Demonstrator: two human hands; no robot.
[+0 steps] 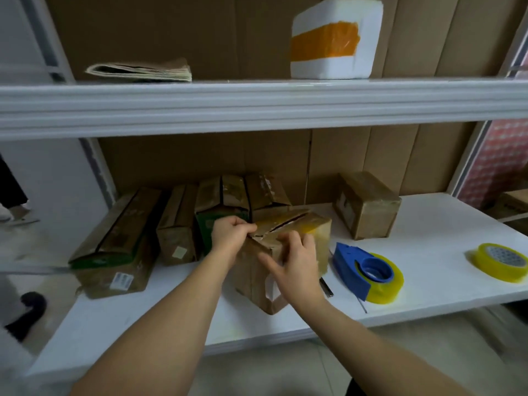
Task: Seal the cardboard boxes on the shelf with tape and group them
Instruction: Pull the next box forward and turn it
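A worn cardboard box with yellowish tape on its top stands in the middle of the white shelf. Its top flaps show a dark gap. My left hand pinches the flap edge at the box's top left corner. My right hand lies over the box's near top edge with fingers spread, pressing it. Several taped boxes stand side by side to the left at the back. Another brown box sits alone at the right rear. A blue tape dispenser with a yellow roll lies just right of the box.
A loose yellow tape roll lies at the shelf's far right. The upper shelf holds folded paper and a white foam box with orange tape. A thin metal strip lies by the box.
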